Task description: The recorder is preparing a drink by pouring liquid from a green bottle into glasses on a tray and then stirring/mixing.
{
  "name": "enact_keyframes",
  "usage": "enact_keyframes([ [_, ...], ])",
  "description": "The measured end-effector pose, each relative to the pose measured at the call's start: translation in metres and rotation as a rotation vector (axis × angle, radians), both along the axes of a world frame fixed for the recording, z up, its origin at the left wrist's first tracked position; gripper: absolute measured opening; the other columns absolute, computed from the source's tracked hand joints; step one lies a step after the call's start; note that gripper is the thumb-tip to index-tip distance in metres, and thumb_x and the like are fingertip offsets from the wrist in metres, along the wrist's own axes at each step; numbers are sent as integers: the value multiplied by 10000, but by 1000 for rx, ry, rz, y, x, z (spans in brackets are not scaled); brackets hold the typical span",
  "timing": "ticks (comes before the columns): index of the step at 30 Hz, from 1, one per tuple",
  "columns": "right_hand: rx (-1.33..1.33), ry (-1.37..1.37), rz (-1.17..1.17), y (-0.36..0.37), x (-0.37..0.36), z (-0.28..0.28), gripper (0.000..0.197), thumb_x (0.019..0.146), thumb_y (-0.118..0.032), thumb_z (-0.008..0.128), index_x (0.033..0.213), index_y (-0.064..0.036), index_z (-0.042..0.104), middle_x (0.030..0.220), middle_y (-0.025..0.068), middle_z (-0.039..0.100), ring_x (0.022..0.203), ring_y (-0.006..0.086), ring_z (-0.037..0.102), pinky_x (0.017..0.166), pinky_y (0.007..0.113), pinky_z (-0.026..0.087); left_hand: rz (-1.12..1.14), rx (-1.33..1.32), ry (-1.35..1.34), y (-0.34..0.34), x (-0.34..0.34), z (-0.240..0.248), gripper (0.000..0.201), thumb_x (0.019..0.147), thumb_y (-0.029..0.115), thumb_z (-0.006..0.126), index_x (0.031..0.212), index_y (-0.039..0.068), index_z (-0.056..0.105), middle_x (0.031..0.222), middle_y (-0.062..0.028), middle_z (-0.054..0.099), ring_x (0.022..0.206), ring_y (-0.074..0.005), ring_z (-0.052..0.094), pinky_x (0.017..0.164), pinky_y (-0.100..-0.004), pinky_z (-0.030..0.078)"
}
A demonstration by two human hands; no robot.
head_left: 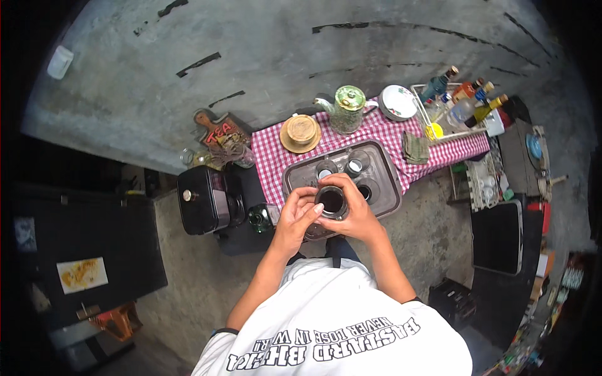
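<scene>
In front of my body, above the near part of a brown tray (392,202), I hold a round glass (331,199) with a dark inside. From above I cannot tell whether it holds a dark liquid. My left hand (296,216) is closed against its left side, thumb near the rim. My right hand (355,210) curls round its right side and far edge. On the tray, just beyond my hands, stand several more glasses, among them a clear glass (358,164) and one with a dark inside (365,190).
A red checked cloth (268,156) lies under a green patterned teapot (348,113), a wooden-lidded cup (302,130), white bowls (399,102) and a folded green cloth (415,148). Bottles stand in a white rack (461,131) at right. Left are a black appliance (200,199) and a green bottle (258,219).
</scene>
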State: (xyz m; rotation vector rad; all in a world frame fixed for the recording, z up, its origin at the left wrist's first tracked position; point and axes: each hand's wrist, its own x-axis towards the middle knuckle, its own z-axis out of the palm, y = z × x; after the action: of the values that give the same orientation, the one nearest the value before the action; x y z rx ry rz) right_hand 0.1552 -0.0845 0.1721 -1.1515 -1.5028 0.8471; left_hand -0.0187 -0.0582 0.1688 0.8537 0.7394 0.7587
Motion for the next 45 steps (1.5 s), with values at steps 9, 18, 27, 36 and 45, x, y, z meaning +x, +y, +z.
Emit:
enact_keyframes([
  [9,-38,-65,115,-7,26,3,701,607,-185,885,1202,-52,539,1186,125,539,1140,274,545,977,384,432,110,3,73,-25,9,5,361,933,137,625,1240,37,464,1109,-74,585,968,-104,580,825,-250,479],
  [18,-38,-46,-18,-27,-1,1,615,631,-80,807,1186,-30,547,1133,115,556,1080,266,570,946,362,451,35,27,-48,-28,-5,-6,354,937,108,624,1236,12,460,1100,-88,575,996,-130,576,861,-281,494],
  [27,-109,-21,-124,-51,-26,-12,638,629,-72,817,1207,-31,551,1149,104,553,1099,242,568,943,351,460,-31,52,-116,-38,-24,-27,463,888,87,697,1264,24,435,1103,-86,570,1004,-131,584,857,-264,514],
  [36,-120,-73,-49,-45,2,-7,707,655,-150,852,1264,-34,512,1214,102,531,1145,242,545,930,359,462,-18,13,-71,-28,-8,-21,425,906,95,665,1271,23,459,1144,-87,560,1082,-140,551,953,-283,426],
  [45,-27,-170,51,6,85,-1,656,652,-116,827,1237,-32,542,1179,91,550,1112,231,564,965,347,449,118,85,-44,-3,70,-22,419,917,112,666,1266,12,455,1165,-88,558,1068,-137,560,912,-279,467],
])
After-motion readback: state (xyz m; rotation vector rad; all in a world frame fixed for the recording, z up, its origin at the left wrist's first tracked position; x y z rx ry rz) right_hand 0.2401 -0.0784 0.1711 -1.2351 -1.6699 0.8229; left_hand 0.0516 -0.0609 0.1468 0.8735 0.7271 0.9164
